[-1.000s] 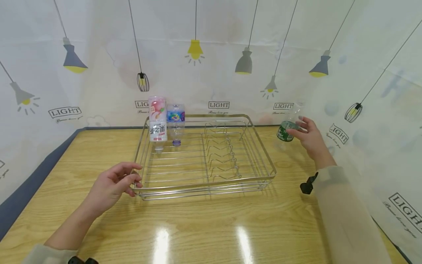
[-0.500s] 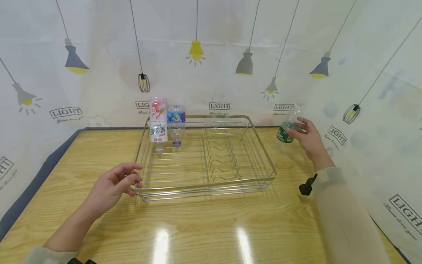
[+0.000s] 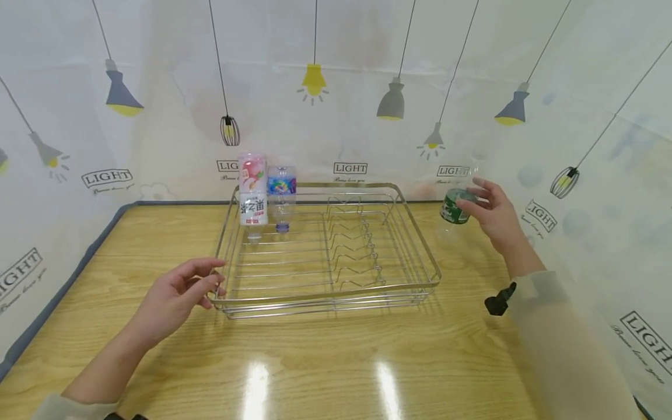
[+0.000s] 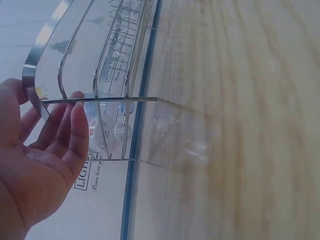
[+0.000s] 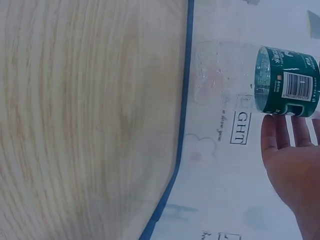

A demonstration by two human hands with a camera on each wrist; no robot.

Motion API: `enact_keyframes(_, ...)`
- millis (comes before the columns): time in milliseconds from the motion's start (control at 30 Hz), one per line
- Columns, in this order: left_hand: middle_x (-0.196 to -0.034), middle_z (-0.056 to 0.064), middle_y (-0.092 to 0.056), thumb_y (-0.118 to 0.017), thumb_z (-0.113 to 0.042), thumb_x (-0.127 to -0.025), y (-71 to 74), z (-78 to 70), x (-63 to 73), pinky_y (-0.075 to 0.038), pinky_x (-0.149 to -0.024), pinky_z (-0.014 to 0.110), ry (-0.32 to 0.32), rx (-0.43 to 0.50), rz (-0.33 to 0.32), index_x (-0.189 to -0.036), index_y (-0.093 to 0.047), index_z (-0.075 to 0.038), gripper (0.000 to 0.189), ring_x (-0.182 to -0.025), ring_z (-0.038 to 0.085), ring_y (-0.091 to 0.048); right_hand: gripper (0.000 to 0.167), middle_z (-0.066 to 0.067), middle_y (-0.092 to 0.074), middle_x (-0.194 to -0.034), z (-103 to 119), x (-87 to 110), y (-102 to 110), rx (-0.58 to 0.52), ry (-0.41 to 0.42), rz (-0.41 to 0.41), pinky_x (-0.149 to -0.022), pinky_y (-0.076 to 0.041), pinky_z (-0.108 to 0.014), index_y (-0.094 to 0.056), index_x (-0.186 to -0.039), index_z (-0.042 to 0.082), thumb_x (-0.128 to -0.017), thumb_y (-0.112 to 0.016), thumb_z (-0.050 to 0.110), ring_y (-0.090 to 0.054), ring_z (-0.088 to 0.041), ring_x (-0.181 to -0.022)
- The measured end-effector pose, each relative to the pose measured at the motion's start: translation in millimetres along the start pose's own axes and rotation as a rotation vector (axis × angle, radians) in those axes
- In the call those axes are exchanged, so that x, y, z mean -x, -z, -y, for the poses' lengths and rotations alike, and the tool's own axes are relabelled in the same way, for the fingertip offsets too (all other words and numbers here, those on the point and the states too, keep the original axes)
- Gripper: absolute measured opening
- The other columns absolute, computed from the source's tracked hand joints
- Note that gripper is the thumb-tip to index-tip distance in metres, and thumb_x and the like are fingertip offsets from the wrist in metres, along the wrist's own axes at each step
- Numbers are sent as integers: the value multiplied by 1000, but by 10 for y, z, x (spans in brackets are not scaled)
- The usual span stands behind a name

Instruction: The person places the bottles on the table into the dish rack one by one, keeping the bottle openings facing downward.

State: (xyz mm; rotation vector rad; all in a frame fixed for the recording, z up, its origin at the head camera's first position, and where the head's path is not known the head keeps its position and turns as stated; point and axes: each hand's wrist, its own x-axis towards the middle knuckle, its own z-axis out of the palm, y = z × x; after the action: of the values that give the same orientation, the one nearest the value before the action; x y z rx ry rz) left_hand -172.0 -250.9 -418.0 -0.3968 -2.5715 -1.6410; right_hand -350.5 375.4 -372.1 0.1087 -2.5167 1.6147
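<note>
Wood-grain tabletop [image 3: 315, 361], lamp-printed backdrop [image 3: 352, 137]. Status, as judged: green-labelled plastic bottle [image 3: 454, 209] outstanding; peach-printed bottle [image 3: 254, 192] and blue-labelled bottle [image 3: 282, 188] placed, neck-down, inside wire dish rack [image 3: 325, 295]. Outstanding item: transparent body, barcoded label; right of rack, gripped by right hand [image 3: 495, 219], base contact uncertain. Left hand [image 3: 170, 297]: fingers curled round rack's near left corner.

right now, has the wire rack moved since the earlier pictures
No: in the head view, the wire rack keeps its place below the middle LIGHT print, with no visible shift either way.
</note>
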Motion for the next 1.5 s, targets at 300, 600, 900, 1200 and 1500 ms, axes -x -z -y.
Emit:
enact_keyframes(300,-116,7,-71,-59,-24,-116,7,-5,7,-67,-74,33,-16,-23,-8,-148,-64,-10,35,-92,10,-74,70,13,-56,-144,252,142,12,-38,124,-18,-92,-52,-9,-39,-168,24,-108,-73,27,-58,-4,-117)
enact_keyframes(600,-114,7,-72,-59,-25,-116,18,-6,18,-66,-75,33,-11,-41,-8,-149,-63,-11,36,-88,12,-73,62,14,-61,-139,532,288,-26,-130,226,6,-90,-54,-11,-50,-161,25,-106,-74,14,-59,-9,-112)
enact_keyframes(900,-115,8,-72,-60,-25,-115,22,-6,33,-66,-75,32,-11,-47,-15,-150,-63,-12,37,-89,12,-72,60,4,-63,-141,770,398,-112,-299,337,94,-94,-57,-13,-53,-159,21,-105,-70,1,-62,-12,-116)
enact_keyframes(1200,-117,4,-75,-60,-25,-115,62,-16,72,-66,-76,32,-9,-62,-19,-151,-62,-13,38,-94,9,-73,57,0,-62,-142,1040,524,-314,-322,377,165,-92,-60,-16,-53,-158,20,-107,-66,0,-63,-16,-116)
enact_keyframes(1500,-110,-2,-76,-61,-22,-115,116,6,115,-65,-75,31,-20,-81,-30,-149,-63,-13,35,-93,10,-73,61,-2,-63,-141,1200,582,-615,-234,406,257,-88,-62,-18,-52,-160,19,-105,-67,-1,-66,-17,-112)
